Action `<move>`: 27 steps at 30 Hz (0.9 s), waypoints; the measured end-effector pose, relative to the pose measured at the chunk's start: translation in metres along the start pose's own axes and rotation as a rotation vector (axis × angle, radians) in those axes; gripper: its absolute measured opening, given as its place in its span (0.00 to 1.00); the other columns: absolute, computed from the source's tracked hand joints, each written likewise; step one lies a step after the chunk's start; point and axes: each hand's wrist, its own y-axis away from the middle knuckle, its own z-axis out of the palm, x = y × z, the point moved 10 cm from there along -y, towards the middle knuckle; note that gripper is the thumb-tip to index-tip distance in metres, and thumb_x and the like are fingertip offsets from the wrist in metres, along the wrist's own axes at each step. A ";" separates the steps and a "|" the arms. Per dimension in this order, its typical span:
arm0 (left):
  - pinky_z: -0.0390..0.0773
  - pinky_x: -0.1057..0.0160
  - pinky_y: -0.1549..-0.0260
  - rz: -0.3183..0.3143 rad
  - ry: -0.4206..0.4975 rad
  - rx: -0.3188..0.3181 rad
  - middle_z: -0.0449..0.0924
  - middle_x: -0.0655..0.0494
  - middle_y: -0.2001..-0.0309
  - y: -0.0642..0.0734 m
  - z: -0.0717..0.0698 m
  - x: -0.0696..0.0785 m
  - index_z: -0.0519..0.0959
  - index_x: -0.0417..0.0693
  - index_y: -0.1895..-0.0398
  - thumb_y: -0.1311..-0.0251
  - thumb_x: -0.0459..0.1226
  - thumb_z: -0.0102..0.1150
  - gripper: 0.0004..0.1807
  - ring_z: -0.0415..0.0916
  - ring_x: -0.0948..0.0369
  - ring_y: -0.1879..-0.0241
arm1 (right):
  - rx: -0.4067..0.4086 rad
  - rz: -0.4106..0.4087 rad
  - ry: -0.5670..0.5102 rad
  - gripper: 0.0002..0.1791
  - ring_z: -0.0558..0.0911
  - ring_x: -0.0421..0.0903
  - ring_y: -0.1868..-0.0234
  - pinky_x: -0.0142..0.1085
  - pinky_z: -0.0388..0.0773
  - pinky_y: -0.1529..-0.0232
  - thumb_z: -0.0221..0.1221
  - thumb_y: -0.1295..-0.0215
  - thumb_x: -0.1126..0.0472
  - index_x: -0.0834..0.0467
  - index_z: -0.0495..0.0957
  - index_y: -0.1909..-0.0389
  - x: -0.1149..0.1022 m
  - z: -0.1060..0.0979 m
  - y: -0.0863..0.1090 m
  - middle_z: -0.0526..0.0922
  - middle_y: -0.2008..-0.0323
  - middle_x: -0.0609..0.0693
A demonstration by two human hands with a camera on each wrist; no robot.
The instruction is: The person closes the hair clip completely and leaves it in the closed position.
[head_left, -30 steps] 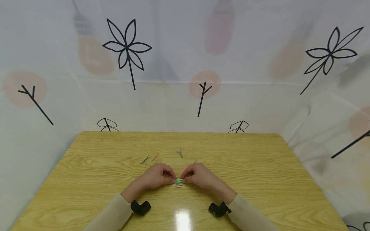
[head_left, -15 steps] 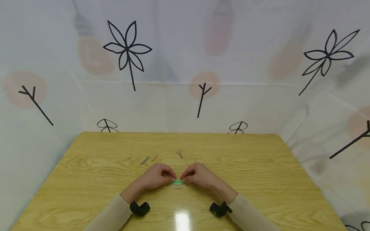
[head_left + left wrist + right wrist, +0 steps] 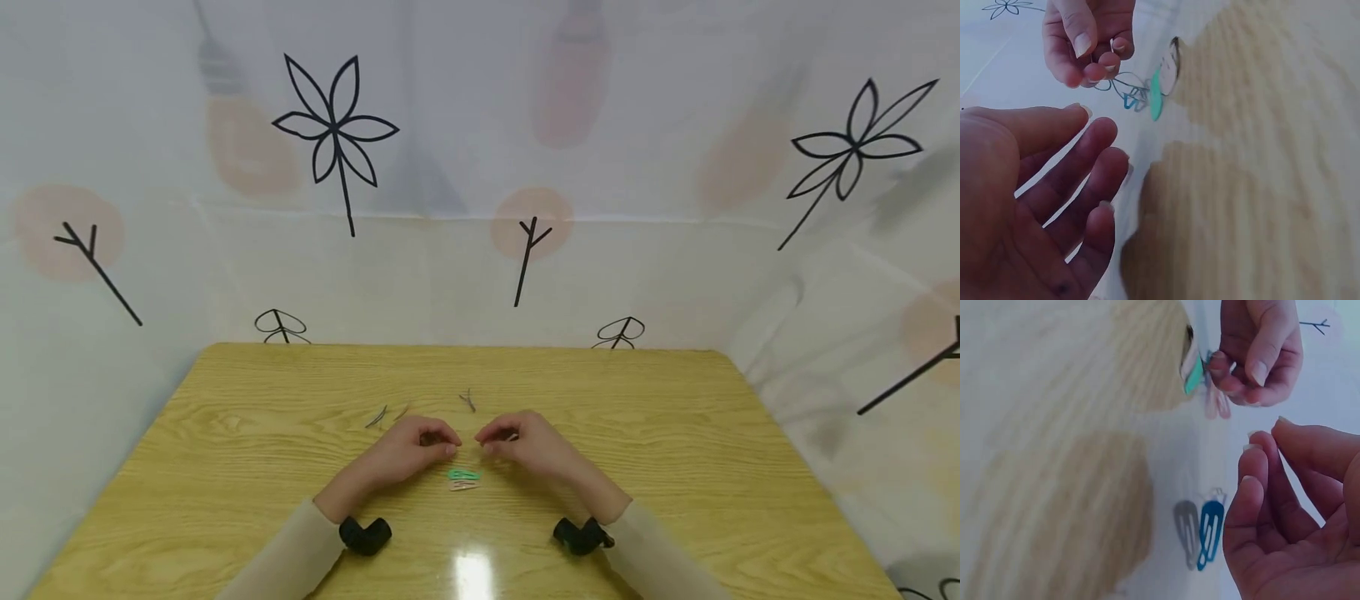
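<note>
Drew L hand [image 3: 411,451] & R hand [image 3: 534,448] away from green clip [image 3: 463,475] (slim, flat, long axis L–R); empty, w/ fingers loosely bent.

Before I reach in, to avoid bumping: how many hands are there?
2: the left hand and right hand, fingertips facing each other beyond the green and pale hair clips. No others show.

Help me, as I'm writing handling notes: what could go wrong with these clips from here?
The green clip and pale clip lie close together, so a brush from the left hand or right hand might knock them askew. The grey clip and blue clip lie side by side; lifting one could drag the other. All four look thin on the table, so pinching them may be fiddly.
</note>
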 end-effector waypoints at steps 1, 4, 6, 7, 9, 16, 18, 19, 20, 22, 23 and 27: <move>0.76 0.59 0.59 0.001 -0.007 0.000 0.82 0.66 0.60 -0.001 0.000 0.002 0.85 0.54 0.53 0.29 0.44 0.58 0.10 0.77 0.63 0.61 | 0.013 -0.004 -0.003 0.11 0.81 0.44 0.61 0.36 0.78 0.62 0.62 0.30 0.60 0.59 0.85 0.52 0.000 -0.004 0.000 0.85 0.57 0.48; 0.76 0.58 0.58 0.005 -0.018 0.002 0.82 0.67 0.58 -0.006 -0.001 0.007 0.84 0.54 0.50 0.28 0.46 0.57 0.12 0.78 0.64 0.60 | 0.062 -0.004 -0.003 0.11 0.81 0.45 0.60 0.37 0.79 0.61 0.62 0.30 0.60 0.61 0.85 0.53 0.001 -0.019 0.000 0.85 0.56 0.49; 0.76 0.57 0.57 0.006 -0.017 0.006 0.82 0.68 0.57 -0.009 -0.002 0.010 0.84 0.54 0.48 0.28 0.46 0.57 0.13 0.78 0.64 0.59 | 0.096 -0.003 -0.004 0.11 0.81 0.47 0.59 0.39 0.79 0.60 0.62 0.30 0.61 0.62 0.85 0.53 0.003 -0.028 0.000 0.85 0.56 0.51; 0.76 0.57 0.58 0.007 -0.024 0.012 0.82 0.68 0.56 -0.010 -0.003 0.011 0.84 0.54 0.48 0.28 0.46 0.56 0.13 0.78 0.64 0.59 | 0.113 -0.001 0.003 0.11 0.81 0.47 0.58 0.39 0.79 0.60 0.62 0.30 0.61 0.62 0.85 0.52 0.003 -0.032 0.000 0.85 0.56 0.51; 0.76 0.58 0.58 -0.004 -0.031 0.022 0.82 0.69 0.56 -0.013 -0.003 0.012 0.84 0.54 0.48 0.28 0.46 0.57 0.13 0.78 0.65 0.58 | 0.144 0.002 0.016 0.11 0.81 0.48 0.57 0.39 0.79 0.59 0.62 0.30 0.62 0.62 0.84 0.52 0.005 -0.040 0.001 0.85 0.55 0.52; 0.77 0.58 0.58 0.029 -0.029 0.038 0.82 0.67 0.55 -0.028 0.001 0.019 0.84 0.51 0.50 0.30 0.43 0.59 0.11 0.79 0.63 0.58 | 0.217 0.025 0.070 0.10 0.81 0.50 0.55 0.40 0.80 0.60 0.62 0.32 0.66 0.62 0.85 0.52 0.015 -0.055 0.000 0.85 0.55 0.52; 0.78 0.58 0.58 0.035 -0.011 0.037 0.82 0.65 0.54 -0.032 0.004 0.021 0.84 0.49 0.50 0.30 0.42 0.60 0.11 0.79 0.62 0.58 | 0.228 0.046 0.089 0.10 0.82 0.50 0.55 0.40 0.79 0.60 0.62 0.32 0.67 0.62 0.85 0.53 0.019 -0.056 -0.001 0.86 0.56 0.51; 0.77 0.58 0.58 0.032 -0.003 0.038 0.82 0.64 0.54 -0.034 0.005 0.022 0.84 0.48 0.50 0.30 0.41 0.60 0.11 0.79 0.62 0.58 | 0.227 0.053 0.091 0.10 0.81 0.50 0.56 0.40 0.79 0.60 0.62 0.33 0.67 0.62 0.85 0.53 0.021 -0.056 -0.002 0.85 0.56 0.51; 0.77 0.59 0.58 0.029 0.001 0.039 0.82 0.63 0.54 -0.036 0.007 0.022 0.84 0.48 0.50 0.31 0.41 0.60 0.11 0.79 0.62 0.59 | 0.226 0.065 0.089 0.10 0.81 0.49 0.56 0.41 0.79 0.59 0.62 0.33 0.67 0.62 0.85 0.53 0.023 -0.056 -0.003 0.85 0.56 0.52; 0.77 0.60 0.59 0.021 -0.004 0.049 0.82 0.63 0.55 -0.041 0.010 0.022 0.84 0.48 0.51 0.32 0.40 0.61 0.11 0.79 0.63 0.60 | 0.221 0.087 0.091 0.10 0.81 0.49 0.56 0.41 0.78 0.58 0.62 0.33 0.67 0.62 0.85 0.53 0.027 -0.055 -0.005 0.85 0.56 0.51; 0.77 0.60 0.59 0.018 -0.007 0.054 0.83 0.63 0.55 -0.042 0.011 0.022 0.84 0.48 0.51 0.32 0.40 0.61 0.11 0.79 0.63 0.60 | 0.219 0.093 0.094 0.10 0.81 0.48 0.56 0.42 0.78 0.58 0.62 0.33 0.67 0.62 0.85 0.53 0.029 -0.055 -0.006 0.85 0.55 0.51; 0.77 0.60 0.60 0.009 -0.024 0.072 0.83 0.63 0.58 -0.050 0.017 0.020 0.85 0.49 0.54 0.34 0.39 0.63 0.09 0.79 0.64 0.62 | 0.202 0.094 0.119 0.09 0.82 0.47 0.56 0.42 0.78 0.56 0.63 0.34 0.68 0.60 0.86 0.55 0.033 -0.052 -0.010 0.85 0.55 0.51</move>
